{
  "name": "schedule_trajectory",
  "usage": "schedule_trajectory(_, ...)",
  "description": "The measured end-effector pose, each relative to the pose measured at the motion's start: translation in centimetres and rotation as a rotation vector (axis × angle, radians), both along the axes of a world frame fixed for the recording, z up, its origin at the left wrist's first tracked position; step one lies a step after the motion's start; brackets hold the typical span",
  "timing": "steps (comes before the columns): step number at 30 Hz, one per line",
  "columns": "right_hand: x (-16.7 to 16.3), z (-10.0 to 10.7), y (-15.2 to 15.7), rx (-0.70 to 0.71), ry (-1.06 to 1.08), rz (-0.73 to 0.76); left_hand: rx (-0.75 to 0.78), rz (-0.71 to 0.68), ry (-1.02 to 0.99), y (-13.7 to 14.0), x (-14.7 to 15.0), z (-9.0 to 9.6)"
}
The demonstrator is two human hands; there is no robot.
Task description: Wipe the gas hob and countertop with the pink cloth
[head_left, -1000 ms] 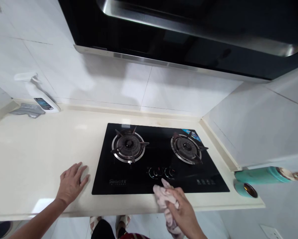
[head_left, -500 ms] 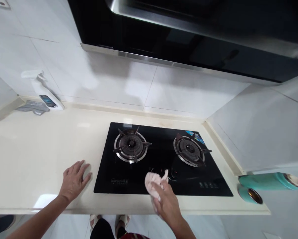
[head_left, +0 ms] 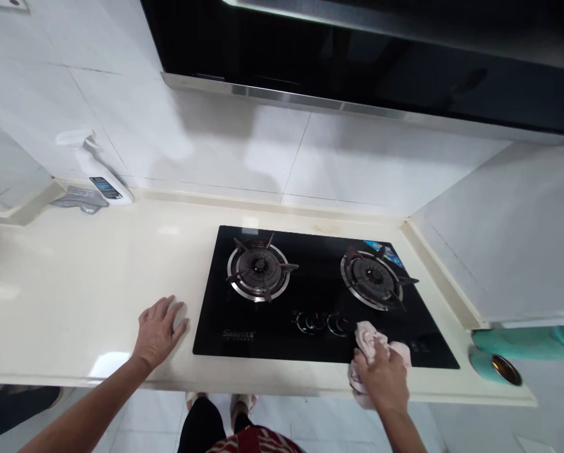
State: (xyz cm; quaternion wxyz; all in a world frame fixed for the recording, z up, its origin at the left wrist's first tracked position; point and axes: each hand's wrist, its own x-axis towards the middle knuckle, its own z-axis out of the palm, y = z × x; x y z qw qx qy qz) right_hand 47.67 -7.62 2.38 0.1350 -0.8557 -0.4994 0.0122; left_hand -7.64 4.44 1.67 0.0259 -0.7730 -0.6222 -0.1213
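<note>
My right hand (head_left: 383, 374) grips a pale pink cloth (head_left: 367, 336) at the front right part of the black gas stove (head_left: 272, 333). The cloth lies over the glass and hangs past the stove's front edge onto the counter rim. To its left are two control knobs (head_left: 329, 323), and behind it is the right burner (head_left: 373, 277). My left hand (head_left: 159, 330) rests on the cream counter (head_left: 97, 264), fingers spread, just left of the stove and holding nothing. The left burner (head_left: 259, 265) stands between the hands, farther back.
A white spray bottle (head_left: 102, 176) leans against the wall at the back left, beside a grey folded cloth or bag (head_left: 81, 199). A teal bottle (head_left: 527, 341) and a teal open-topped container (head_left: 493, 367) are at the right. Overhead hangs a black range hood (head_left: 357, 75).
My right hand has moved right with the cloth, from in front of the knobs to the stove's front right, uncovering the knobs. My left hand stays on the counter. The view has shifted slightly.
</note>
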Motion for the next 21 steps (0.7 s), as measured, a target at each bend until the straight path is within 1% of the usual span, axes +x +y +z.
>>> schedule_trajectory(2, -3.2, -0.8, 0.1, -0.032, 0.002, 0.004, -0.004, -0.001, 0.003, 0.0, 0.0, 0.0)
schedule_trajectory(4, -7.5, -0.9, -0.2, -0.045, 0.023, 0.073, -0.008, -0.001, 0.005, 0.1, 0.0, 0.0)
schedule_trajectory(7, -15.2, 0.3, 0.1, -0.077, 0.079, 0.183, -0.003, -0.009, 0.007, 0.2, 0.0, -0.2)
schedule_trajectory(9, -20.9, 1.4, 0.8, -0.148, 0.139, 0.259, -0.001, -0.017, 0.004, 0.2, 0.0, -0.2)
schedule_trajectory(11, -26.6, 2.5, 1.8, -0.213, 0.231, 0.373, -0.003, -0.021, -0.008, 0.1, 0.0, -0.1)
schedule_trajectory(12, -29.2, 2.9, 2.2, -0.217, 0.291, 0.447, -0.008, -0.021, -0.019, 0.1, 0.0, -0.1)
schedule_trajectory(14, -33.4, 3.3, 2.8, -0.141, 0.454, 0.583, -0.018, -0.024, -0.055, -0.1, -0.1, 0.0)
schedule_trajectory(15, -34.7, 3.5, 2.9, -0.077, 0.536, 0.617, -0.023, -0.025, -0.082, -0.1, -0.2, 0.1)
schedule_trajectory(16, -35.3, 3.6, 3.0, -0.010, 0.604, 0.614, -0.027, -0.026, -0.115, -0.1, -0.3, 0.1)
schedule_trajectory(17, -35.1, 3.7, 3.1, 0.049, 0.653, 0.576, -0.031, -0.025, -0.152, -0.2, -0.4, 0.2)
schedule_trajectory(19, -33.0, 3.8, 3.3, 0.138, 0.673, 0.431, -0.044, -0.021, -0.230, -0.3, -0.7, 0.4)
schedule_trajectory(21, -29.5, 4.0, 3.6, 0.198, 0.635, 0.284, -0.070, -0.047, -0.301, -0.6, -0.9, 0.6)
